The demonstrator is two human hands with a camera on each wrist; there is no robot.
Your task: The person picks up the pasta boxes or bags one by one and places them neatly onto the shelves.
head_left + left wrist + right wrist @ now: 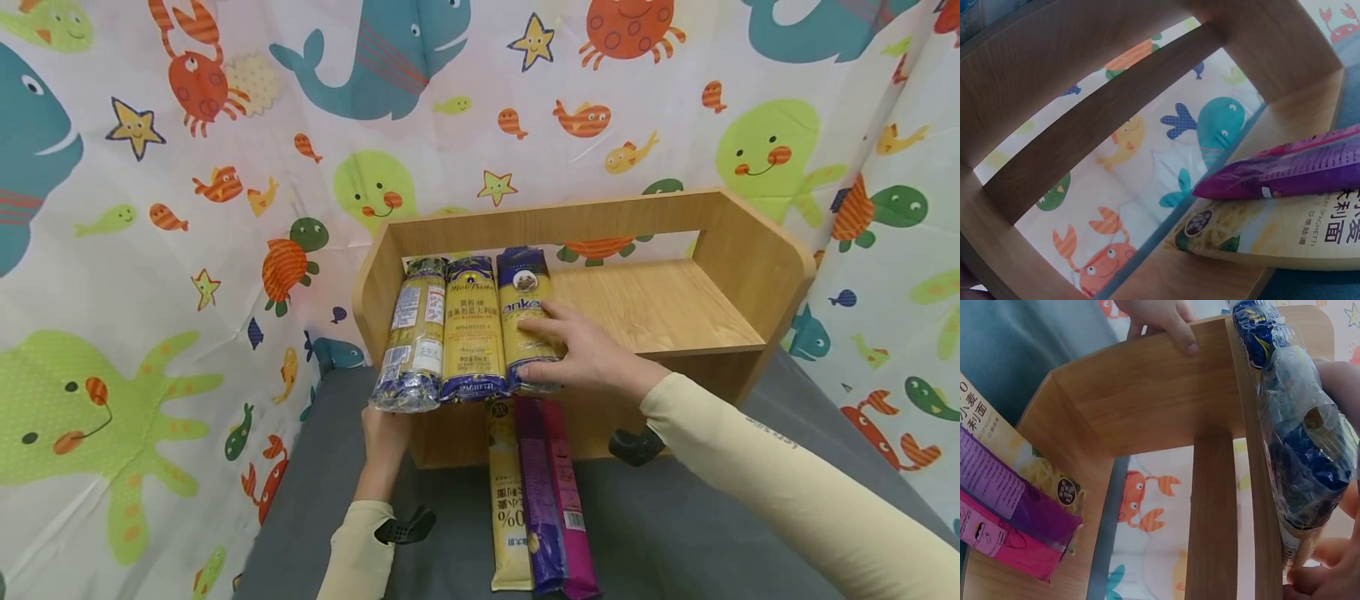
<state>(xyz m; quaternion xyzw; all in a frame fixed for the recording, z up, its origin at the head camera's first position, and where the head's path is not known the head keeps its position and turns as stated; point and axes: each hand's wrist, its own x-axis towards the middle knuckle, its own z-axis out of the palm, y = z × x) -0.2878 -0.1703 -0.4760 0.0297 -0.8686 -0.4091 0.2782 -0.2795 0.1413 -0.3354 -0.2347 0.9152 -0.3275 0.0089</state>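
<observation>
My right hand (588,350) holds the rightmost spaghetti pack (522,287) on the upper board, thumb and a finger across its top. In the right wrist view, fingers (1335,556) of that hand lie along the side of the clear-ended pack (1307,450). Left of it lie two more yellow-and-blue packs, a middle spaghetti pack (472,325) and a left pack (416,333). My left hand (386,437) grips the left side of the wooden shelf (735,304); in the right wrist view its thumb laps over the panel's edge.
A cream pasta pack (510,508) and a purple-and-pink pack (551,500) lean from the lower board onto the grey tabletop (675,533). Behind the shelf hangs a sea-animal curtain (450,133). Bare board (637,300) shows right of the right hand.
</observation>
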